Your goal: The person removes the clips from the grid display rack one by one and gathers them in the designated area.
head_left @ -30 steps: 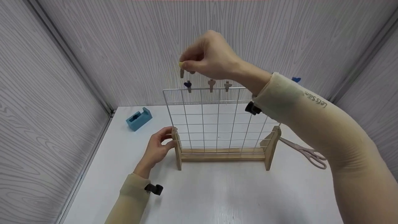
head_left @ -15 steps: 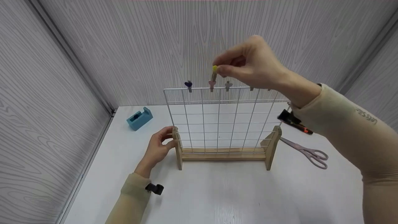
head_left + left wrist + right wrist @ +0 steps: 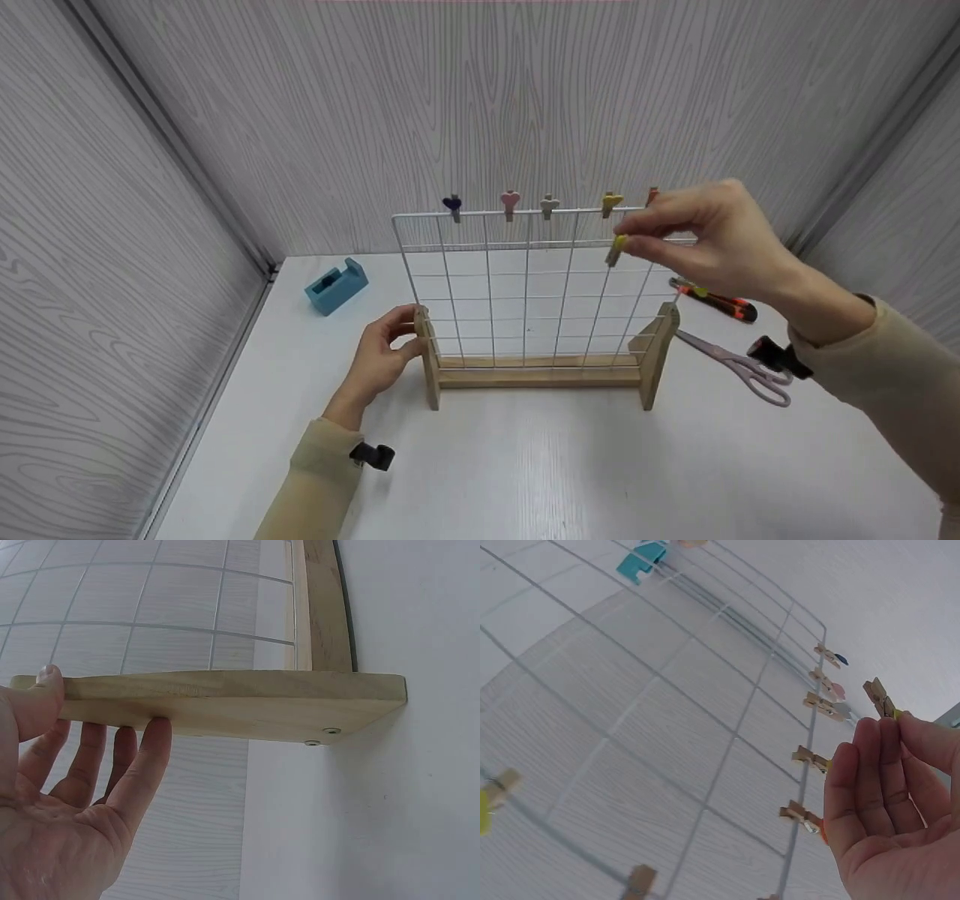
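Note:
My right hand (image 3: 712, 244) pinches a small wooden clothespin (image 3: 614, 253) with a yellow top between thumb and fingers. It hovers in front of the upper right of a white wire grid (image 3: 527, 298); the right wrist view shows the clothespin (image 3: 880, 696) apart from the wires. Along the grid's top wire sit several heart clothespins: dark blue (image 3: 453, 205), pink (image 3: 510, 202), white (image 3: 549, 205), yellow (image 3: 610, 202) and a red-orange one (image 3: 652, 195) partly behind my hand. My left hand (image 3: 379, 356) holds the left side piece (image 3: 217, 694) of the wooden stand, thumb and fingers on opposite faces.
A teal tape dispenser (image 3: 336, 287) stands at the back left. Right of the stand lie pink scissors (image 3: 739, 367) and an orange-black utility knife (image 3: 720, 302). More clothespins (image 3: 638, 881) are clipped on another grid wire in the right wrist view. Grey wood-grain panels surround the white table.
My right hand has carried the clothespin rightward and then down, from above the grid's left part to before its upper right. My left hand has stayed on the stand.

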Demonstrator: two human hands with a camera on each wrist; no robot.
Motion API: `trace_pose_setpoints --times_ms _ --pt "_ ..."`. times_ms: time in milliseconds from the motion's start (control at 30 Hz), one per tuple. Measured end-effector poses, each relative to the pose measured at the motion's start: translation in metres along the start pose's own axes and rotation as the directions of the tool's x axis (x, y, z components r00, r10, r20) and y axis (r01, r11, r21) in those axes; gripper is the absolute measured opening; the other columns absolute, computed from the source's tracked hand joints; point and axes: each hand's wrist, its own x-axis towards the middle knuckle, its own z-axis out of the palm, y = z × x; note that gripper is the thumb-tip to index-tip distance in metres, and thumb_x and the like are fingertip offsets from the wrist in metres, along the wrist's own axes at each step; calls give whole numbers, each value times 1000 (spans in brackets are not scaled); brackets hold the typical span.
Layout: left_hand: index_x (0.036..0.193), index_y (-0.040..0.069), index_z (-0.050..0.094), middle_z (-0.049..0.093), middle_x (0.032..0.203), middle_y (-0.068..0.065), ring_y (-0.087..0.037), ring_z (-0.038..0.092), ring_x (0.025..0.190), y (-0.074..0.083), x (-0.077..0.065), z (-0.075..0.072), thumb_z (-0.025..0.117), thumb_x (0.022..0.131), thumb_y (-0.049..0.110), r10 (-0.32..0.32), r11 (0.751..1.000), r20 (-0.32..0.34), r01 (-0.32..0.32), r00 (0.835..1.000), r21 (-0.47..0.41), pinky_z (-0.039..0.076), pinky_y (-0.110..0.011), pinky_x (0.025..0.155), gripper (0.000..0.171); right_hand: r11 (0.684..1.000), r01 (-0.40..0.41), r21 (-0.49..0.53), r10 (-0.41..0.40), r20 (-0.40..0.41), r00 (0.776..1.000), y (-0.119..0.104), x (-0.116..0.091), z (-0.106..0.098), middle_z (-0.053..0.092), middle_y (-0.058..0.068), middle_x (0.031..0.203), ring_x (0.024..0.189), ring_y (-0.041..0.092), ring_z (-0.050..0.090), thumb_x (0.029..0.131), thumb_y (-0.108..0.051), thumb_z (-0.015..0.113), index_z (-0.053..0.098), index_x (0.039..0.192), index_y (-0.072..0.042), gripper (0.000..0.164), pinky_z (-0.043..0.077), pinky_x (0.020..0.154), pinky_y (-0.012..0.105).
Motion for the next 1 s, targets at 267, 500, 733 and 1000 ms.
trace_pose_setpoints --times_ms 267,500,733,1000 --pt "151 10 66 69 150 -15 -35 65 141 -3 -1 1 74 104 -2 28 1000 -4 -28 1000 -6 64 -20 102 50 996 -6 92 0 63 998 34 -73 5 83 -3 88 70 -5 62 82 20 84 89 103 -10 37 49 58 10" --pt "152 10 66 70 149 -14 -34 65 141 -2 -1 1 75 104 -1 34 999 -6 -34 999 0 64 -21 103 50 971 -229 73 218 132 967 58 -124 18 86 -2 96 85 -3 76 89 12 85 89 106 -11 29 65 75 13" --pt "152 11 66 69 150 -15 -34 65 141 -2 0 3 75 104 -1 24 1000 -8 -24 1000 1 64 -22 105 51 949 -314 32 303 185 935 79 -151 34 87 2 96 82 -3 74 94 7 84 88 108 -8 21 65 71 16" --pt "153 14 67 69 152 -13 -31 65 143 -2 0 1 75 104 0 4 1000 -10 -4 1000 14 63 -22 108 51 851 -524 19 486 346 802 116 -182 38 88 8 98 84 -3 75 100 -4 82 87 110 -3 12 64 72 17"
